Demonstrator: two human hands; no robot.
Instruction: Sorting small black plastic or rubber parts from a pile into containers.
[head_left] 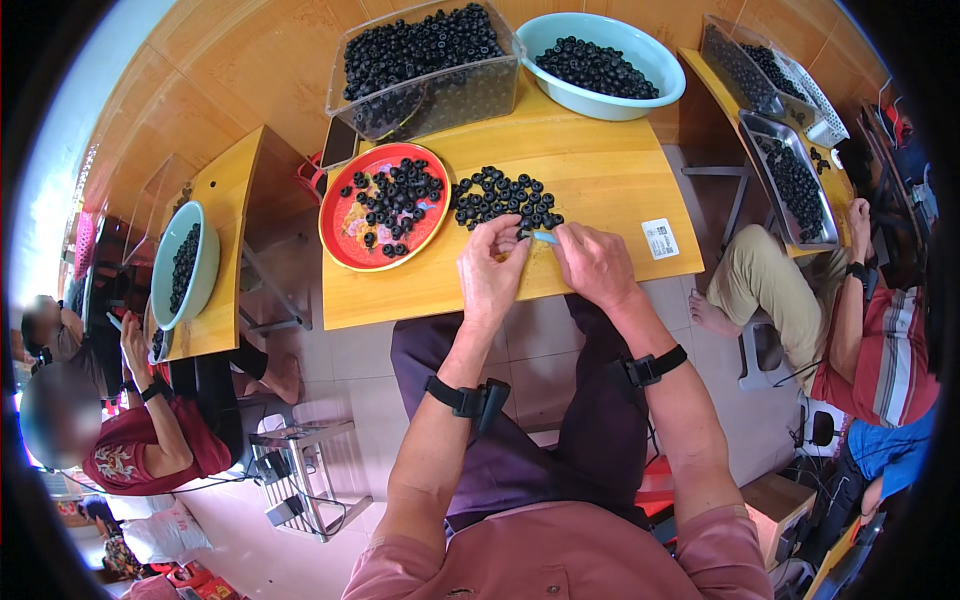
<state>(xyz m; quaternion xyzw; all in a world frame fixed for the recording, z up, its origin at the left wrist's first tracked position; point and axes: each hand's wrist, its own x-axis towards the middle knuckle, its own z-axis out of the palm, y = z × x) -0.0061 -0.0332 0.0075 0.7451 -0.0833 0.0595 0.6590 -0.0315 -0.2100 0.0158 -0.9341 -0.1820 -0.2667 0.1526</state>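
Note:
My left hand is closed in a pinch over the near edge of the yellow table, its fingertips around a small round black part. My right hand grips a slim light-blue tool, whose tip points left at that part. The kind of tool is hidden by my fingers. Just beyond both hands lies a loose pile of black ring-shaped parts. A red round tray with a yellow rim stands to the left, holding more of these parts.
At the table's back are a clear plastic bin and a light-blue basin, both holding black parts. A phone-like dark object lies near the bin. A white label is at the table's right. People sit at neighbouring tables on both sides.

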